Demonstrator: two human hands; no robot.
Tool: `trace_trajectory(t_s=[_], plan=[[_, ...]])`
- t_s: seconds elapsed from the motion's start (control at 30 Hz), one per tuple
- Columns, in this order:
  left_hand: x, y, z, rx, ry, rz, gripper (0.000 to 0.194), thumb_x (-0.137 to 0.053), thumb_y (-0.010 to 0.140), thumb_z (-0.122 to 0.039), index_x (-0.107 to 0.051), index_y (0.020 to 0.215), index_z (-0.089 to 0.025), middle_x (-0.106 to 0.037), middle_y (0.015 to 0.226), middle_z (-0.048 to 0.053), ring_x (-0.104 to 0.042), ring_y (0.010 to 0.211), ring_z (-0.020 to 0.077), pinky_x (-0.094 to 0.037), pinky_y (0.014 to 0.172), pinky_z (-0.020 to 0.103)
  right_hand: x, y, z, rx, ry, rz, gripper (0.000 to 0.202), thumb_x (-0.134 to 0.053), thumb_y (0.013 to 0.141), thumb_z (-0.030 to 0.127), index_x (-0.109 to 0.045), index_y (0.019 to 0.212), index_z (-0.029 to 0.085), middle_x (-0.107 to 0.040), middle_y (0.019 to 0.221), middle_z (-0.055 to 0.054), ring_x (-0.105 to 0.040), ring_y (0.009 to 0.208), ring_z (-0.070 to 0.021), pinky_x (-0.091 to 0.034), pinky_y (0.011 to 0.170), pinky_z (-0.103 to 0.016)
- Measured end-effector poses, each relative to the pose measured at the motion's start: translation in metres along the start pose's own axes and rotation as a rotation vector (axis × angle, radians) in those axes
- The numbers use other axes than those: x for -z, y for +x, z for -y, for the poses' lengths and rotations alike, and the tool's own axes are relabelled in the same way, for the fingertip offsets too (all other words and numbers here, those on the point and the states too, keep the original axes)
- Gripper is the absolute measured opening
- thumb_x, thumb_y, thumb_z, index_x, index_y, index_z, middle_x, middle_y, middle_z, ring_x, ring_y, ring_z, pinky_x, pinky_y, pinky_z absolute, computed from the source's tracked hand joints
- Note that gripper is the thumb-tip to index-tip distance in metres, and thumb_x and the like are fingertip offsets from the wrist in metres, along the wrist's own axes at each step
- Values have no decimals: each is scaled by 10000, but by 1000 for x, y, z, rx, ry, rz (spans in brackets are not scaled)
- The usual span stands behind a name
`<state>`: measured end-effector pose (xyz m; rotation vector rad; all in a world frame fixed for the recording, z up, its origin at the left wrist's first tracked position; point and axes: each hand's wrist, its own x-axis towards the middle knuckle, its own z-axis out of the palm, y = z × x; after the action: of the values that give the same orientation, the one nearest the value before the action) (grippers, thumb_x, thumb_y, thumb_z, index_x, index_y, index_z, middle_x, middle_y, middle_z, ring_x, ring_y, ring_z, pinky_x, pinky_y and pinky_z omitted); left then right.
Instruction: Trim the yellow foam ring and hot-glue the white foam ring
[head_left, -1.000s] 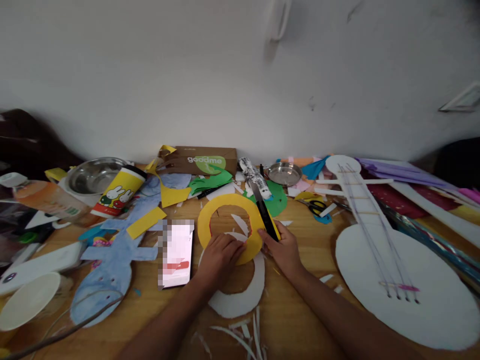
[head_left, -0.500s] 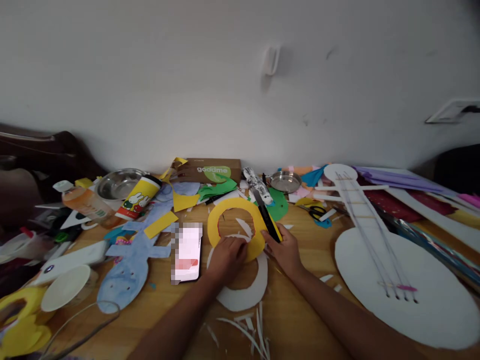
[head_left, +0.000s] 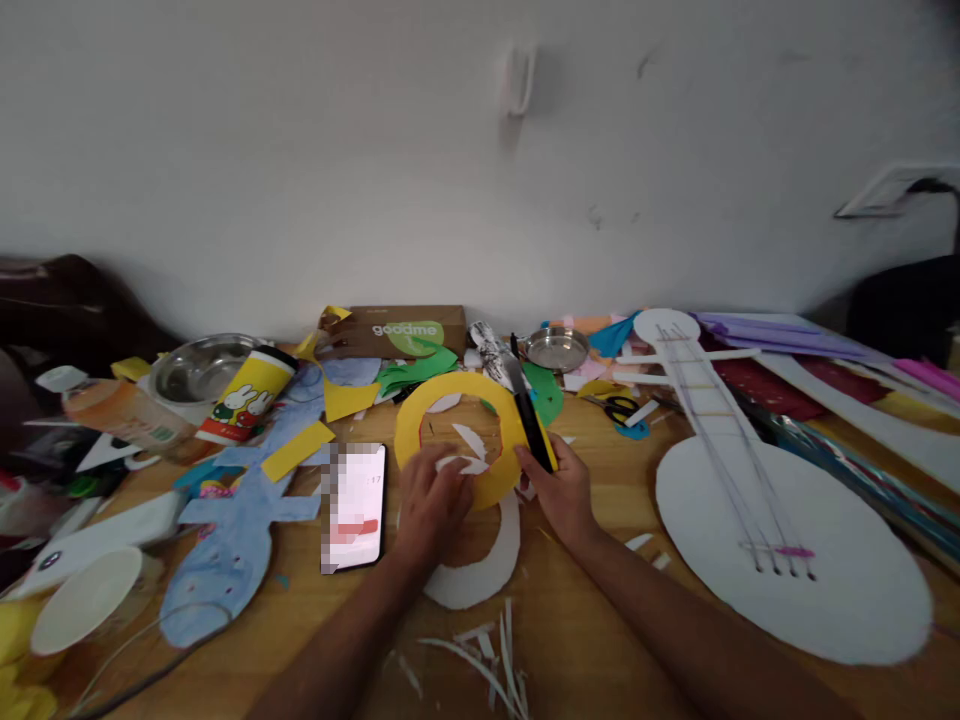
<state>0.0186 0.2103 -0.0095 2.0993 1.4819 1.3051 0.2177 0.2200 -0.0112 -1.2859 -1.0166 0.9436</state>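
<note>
Wooden bench (head_left: 577,660): at its middle, above a white ring (head_left: 469,590), fingers of the left hand (head_left: 433,505) bend over the yellow ring (head_left: 409,415), pinch unclear; the right hand (head_left: 564,492) clenches a cutter (head_left: 534,425), now steeper, apparently not cutting.

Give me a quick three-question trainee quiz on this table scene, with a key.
1. Which hand grips the black-and-yellow knife?
2. True or false: the phone lies between the blue cutout and the left hand.
3. What does the yellow ring partly hide from view? a) scissors b) white ring c) tumbler

Key: 1. The right hand. 2. True. 3. b.
</note>
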Motion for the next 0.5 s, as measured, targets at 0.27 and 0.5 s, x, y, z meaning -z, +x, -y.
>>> trace_trajectory(t_s=[0.27, 0.5], plan=[[-3, -4, -2, 363, -473, 55, 549, -688, 830, -589, -639, 1210, -196, -758, 1151, 142, -731, 1057, 310, -619, 867, 426, -10, -4, 13, 109, -29, -106, 298, -648, 918, 488, -589, 922, 196, -607, 630, 41, -566, 457, -116, -470, 407, -208], [8, -3, 3, 753, -409, 45, 436, -705, 833, -529, -760, 1077, -172, -792, 1094, 105, -734, 1068, 319, -582, 964, 472, 23, -3, 6, 460, -262, 84, 282, -645, 929, 366, -695, 1191, 276, -742, 1070, -89, -714, 906, -232, -589, 748, -337]])
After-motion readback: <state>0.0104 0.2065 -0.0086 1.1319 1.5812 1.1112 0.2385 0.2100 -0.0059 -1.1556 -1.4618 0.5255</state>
